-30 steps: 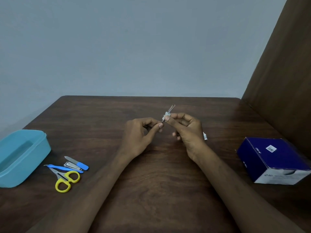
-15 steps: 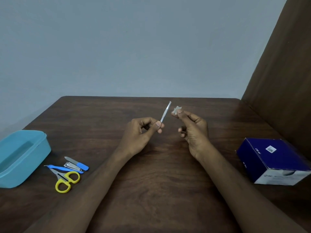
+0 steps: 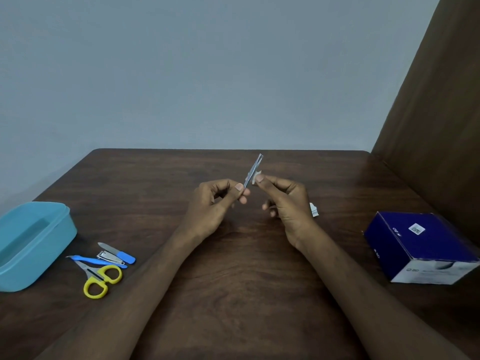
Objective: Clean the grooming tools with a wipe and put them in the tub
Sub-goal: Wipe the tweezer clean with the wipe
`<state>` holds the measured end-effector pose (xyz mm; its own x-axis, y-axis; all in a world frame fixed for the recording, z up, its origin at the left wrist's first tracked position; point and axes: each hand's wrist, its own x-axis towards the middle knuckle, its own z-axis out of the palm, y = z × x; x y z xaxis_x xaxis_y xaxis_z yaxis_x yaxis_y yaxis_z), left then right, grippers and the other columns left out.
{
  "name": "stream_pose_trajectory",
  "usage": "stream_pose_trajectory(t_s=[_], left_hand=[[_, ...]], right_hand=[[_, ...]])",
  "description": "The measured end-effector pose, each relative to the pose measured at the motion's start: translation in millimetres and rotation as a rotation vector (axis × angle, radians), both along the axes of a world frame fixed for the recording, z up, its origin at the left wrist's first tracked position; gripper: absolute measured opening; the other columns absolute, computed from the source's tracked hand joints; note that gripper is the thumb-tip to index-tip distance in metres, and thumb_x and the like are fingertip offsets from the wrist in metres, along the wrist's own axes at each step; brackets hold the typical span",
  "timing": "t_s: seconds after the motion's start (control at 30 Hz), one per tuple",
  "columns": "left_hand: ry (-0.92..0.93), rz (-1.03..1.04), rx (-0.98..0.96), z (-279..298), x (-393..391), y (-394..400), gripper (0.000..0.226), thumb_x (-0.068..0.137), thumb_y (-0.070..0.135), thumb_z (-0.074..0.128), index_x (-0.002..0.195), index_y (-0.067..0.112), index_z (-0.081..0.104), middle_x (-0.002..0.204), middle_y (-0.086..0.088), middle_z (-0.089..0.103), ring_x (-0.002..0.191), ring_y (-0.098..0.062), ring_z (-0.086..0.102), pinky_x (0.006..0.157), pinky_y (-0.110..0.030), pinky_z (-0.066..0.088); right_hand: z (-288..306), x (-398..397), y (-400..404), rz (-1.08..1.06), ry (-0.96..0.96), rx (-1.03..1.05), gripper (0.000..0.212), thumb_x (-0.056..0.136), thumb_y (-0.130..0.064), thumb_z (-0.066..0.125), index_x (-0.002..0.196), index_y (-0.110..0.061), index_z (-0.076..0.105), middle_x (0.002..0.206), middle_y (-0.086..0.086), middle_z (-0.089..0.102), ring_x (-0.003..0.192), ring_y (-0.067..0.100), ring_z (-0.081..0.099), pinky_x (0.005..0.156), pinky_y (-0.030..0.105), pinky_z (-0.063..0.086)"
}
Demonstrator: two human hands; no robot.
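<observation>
tub (image 3: pixel 55 229): inside looks bare | left hand (image 3: pixel 217 203): pinches tweezers (image 3: pixel 253 170) | right hand (image 3: pixel 284 197): pinches wipe (image 3: pixel 255 177) against them

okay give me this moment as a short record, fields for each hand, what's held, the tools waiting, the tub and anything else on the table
left hand: left hand pinches the lower end of the tweezers, tips pointing up and away
right hand: right hand pinches a small white wipe against the tweezers
tools waiting: yellow scissors, nail clipper, blue-handled nail file, blue-handled tool, all on the table beside the tub
tub: blue tub, far left; contents cannot be seen
other: dark blue box at right; torn white wrapper behind the right hand
</observation>
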<state>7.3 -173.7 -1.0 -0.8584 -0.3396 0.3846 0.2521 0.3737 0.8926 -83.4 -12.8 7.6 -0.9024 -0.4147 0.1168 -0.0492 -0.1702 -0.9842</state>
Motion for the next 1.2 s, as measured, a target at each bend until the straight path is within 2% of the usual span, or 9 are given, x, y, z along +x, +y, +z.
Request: stream_pose_trajectory(t_s=[0.3,0.47,0.53,0.6,0.67,0.8,0.93,1.03,1.2], left_hand=[[-0.002,-0.009,-0.027,1.6,1.3,-0.2,0.025,0.108,0.025,0.063,0.094,0.015,0.081,0.078,0.007,0.076,0.069,-0.001,0.061,0.061,-0.010,0.044],[-0.064,-0.061,-0.061,3.1,2.5,-0.2,0.027,0.108,0.030,0.061,0.090,0.021,0.079,0.074,0.008,0.073,0.069,-0.004,0.062,0.062,-0.011,0.044],[-0.071,-0.095,-0.098,1.6,2.3,-1.4,0.027,0.107,0.037,0.062,0.089,0.026,0.078,0.076,0.007,0.074,0.072,-0.007,0.065,0.066,-0.022,0.050],[-0.083,-0.114,-0.152,-0.2,1.4,-2.1,0.028,0.106,0.046,0.063,0.087,0.031,0.078,0.079,0.005,0.075,0.077,-0.013,0.069,0.073,-0.045,0.057],[-0.086,-0.111,-0.176,-0.6,0.9,-2.5,0.028,0.104,0.050,0.061,0.087,0.034,0.077,0.080,0.006,0.076,0.079,-0.014,0.070,0.079,-0.054,0.058],[-0.073,-0.091,-0.199,-1.1,1.6,-2.8,0.026,0.107,0.043,0.061,0.089,0.033,0.078,0.080,0.007,0.075,0.079,-0.013,0.070,0.080,-0.054,0.058],[-0.060,-0.046,-0.211,-1.3,0.1,-2.8,0.025,0.107,0.038,0.062,0.088,0.029,0.077,0.079,0.007,0.075,0.075,-0.012,0.068,0.078,-0.055,0.058],[-0.051,-0.029,-0.220,-0.8,1.1,-2.3,0.025,0.109,0.033,0.063,0.089,0.026,0.078,0.079,0.005,0.075,0.073,-0.010,0.067,0.077,-0.054,0.058],[-0.042,-0.011,-0.255,0.1,2.5,-1.1,0.024,0.109,0.032,0.064,0.089,0.028,0.077,0.080,0.007,0.076,0.073,-0.011,0.068,0.075,-0.052,0.058]], right_hand=[[-0.3,2.1,-2.1,0.080,0.008,-0.005,0.008,0.092,-0.031,0.082,0.091,-0.025,0.087,0.085,-0.005,0.080,0.051,0.007,0.054,0.047,0.021,0.034],[3.3,-0.1,-1.4,0.066,-0.063,-0.071,0.009,0.095,-0.029,0.078,0.088,-0.027,0.083,0.098,-0.007,0.081,0.049,0.006,0.054,0.047,0.021,0.034],[4.5,0.2,-1.1,0.073,-0.042,-0.073,0.011,0.098,-0.023,0.074,0.090,-0.024,0.079,0.096,-0.005,0.080,0.048,0.008,0.054,0.046,0.022,0.033],[5.8,1.0,-2.1,0.081,-0.011,-0.058,0.012,0.102,-0.017,0.065,0.095,-0.018,0.075,0.099,-0.003,0.081,0.048,0.010,0.053,0.045,0.022,0.033],[7.5,-0.3,-2.6,0.040,0.001,-0.066,0.014,0.102,-0.012,0.060,0.093,-0.015,0.071,0.098,-0.002,0.081,0.046,0.010,0.051,0.044,0.022,0.032],[5.8,-8.1,-2.1,-0.042,-0.005,-0.099,0.011,0.101,-0.013,0.065,0.093,-0.017,0.072,0.097,0.000,0.082,0.042,0.008,0.049,0.042,0.020,0.031],[0.7,-9.5,-1.3,-0.043,-0.031,-0.058,0.016,0.099,-0.017,0.072,0.106,-0.004,0.075,0.095,0.008,0.074,0.044,0.007,0.052,0.042,0.021,0.031],[1.4,-8.7,-1.1,-0.077,-0.008,-0.063,0.006,0.096,-0.015,0.073,0.093,-0.011,0.075,0.088,0.010,0.067,0.045,0.009,0.051,0.042,0.021,0.029],[3.1,-8.7,0.8,-0.139,-0.024,-0.096,0.014,0.094,-0.015,0.073,0.081,-0.020,0.075,0.087,0.000,0.078,0.046,0.010,0.050,0.041,0.020,0.029]])
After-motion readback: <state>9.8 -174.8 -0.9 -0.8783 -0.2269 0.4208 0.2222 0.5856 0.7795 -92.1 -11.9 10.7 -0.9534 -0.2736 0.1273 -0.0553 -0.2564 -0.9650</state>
